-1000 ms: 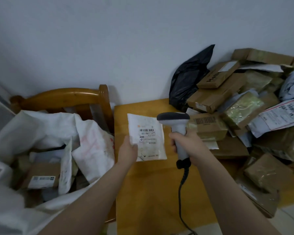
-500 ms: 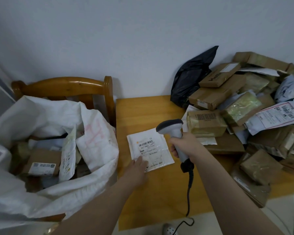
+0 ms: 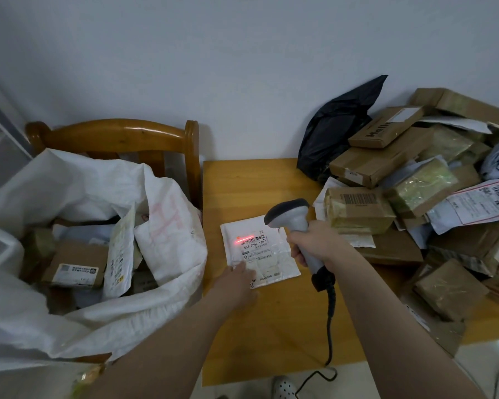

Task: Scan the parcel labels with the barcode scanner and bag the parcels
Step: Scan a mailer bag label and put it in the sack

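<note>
Right hand (image 3: 317,243) clamped round scanner (image 3: 288,216) — left hand (image 3: 236,279) flat on white parcel (image 3: 274,262), red beam (image 3: 244,239) on label (image 3: 255,249)

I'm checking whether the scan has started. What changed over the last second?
The left hand lowered the parcel from the air flat onto the table and now presses its near corner. A red scan line now lies on the label. The right hand still grips the scanner; sack and pile look unchanged.
</note>
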